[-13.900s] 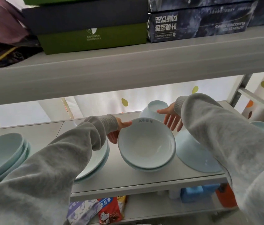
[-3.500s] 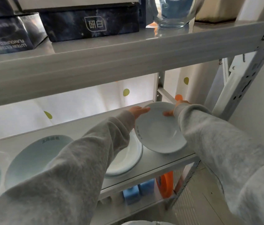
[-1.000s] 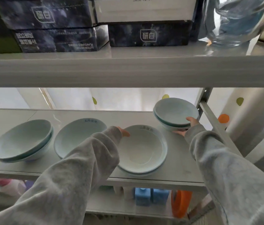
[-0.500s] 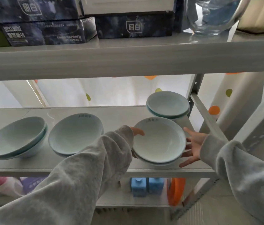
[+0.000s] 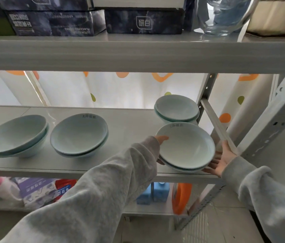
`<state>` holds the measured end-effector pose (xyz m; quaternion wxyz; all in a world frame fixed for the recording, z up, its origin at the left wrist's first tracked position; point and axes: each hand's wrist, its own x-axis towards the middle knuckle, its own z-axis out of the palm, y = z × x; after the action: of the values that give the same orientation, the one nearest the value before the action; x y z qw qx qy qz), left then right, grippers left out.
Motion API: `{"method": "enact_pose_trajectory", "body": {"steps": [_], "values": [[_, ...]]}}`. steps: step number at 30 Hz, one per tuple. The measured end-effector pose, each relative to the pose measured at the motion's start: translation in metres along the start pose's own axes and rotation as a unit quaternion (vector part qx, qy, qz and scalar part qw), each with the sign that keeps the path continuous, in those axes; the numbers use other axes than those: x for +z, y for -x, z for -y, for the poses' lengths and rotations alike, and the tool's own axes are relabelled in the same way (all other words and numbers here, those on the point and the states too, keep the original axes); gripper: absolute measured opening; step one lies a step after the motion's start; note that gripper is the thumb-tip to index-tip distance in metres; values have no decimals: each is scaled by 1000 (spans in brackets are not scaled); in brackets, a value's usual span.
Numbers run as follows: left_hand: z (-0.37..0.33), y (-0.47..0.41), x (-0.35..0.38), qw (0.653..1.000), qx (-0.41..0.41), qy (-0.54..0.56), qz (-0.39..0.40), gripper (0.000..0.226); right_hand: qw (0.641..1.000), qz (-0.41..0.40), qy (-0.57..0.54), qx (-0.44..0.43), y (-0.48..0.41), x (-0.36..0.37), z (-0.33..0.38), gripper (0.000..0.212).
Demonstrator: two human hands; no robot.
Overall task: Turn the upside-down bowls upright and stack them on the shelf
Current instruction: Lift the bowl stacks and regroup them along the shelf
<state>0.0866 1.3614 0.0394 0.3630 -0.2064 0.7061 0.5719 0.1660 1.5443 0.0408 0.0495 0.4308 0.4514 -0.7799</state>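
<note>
A grey metal shelving frame (image 5: 276,120) stands before a backlit white curtain with orange and green dots (image 5: 120,88). Dark printed cardboard boxes (image 5: 143,21) sit on the upper board; pale floor (image 5: 225,223) lies below.

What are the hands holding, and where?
The left hand grips the front bowl stack at its left rim; the open right hand touches its right underside.

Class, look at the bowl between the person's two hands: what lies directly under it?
Under the top bowl a second bowl's rim shows, nested, resting on the shelf. Its inside is covered.
</note>
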Motion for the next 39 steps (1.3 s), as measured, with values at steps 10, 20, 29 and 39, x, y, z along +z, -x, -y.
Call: {"method": "enact_pose_trajectory", "body": {"steps": [10, 20, 29, 39], "values": [[0, 1, -111, 928, 239, -73, -277, 39, 993, 104, 7, 50, 43, 55, -118, 103], [53, 18, -272, 883, 79, -137, -441, 59, 969, 235, 72, 25, 76, 238, -154, 103], [56, 3, -308, 938, 71, -55, -336, 69, 971, 217, 67, 78, 95, 304, -160, 82], [17, -26, -278, 966, 121, -16, -226, 77, 991, 131, -16, 13, 66, 294, -125, 80]]}}
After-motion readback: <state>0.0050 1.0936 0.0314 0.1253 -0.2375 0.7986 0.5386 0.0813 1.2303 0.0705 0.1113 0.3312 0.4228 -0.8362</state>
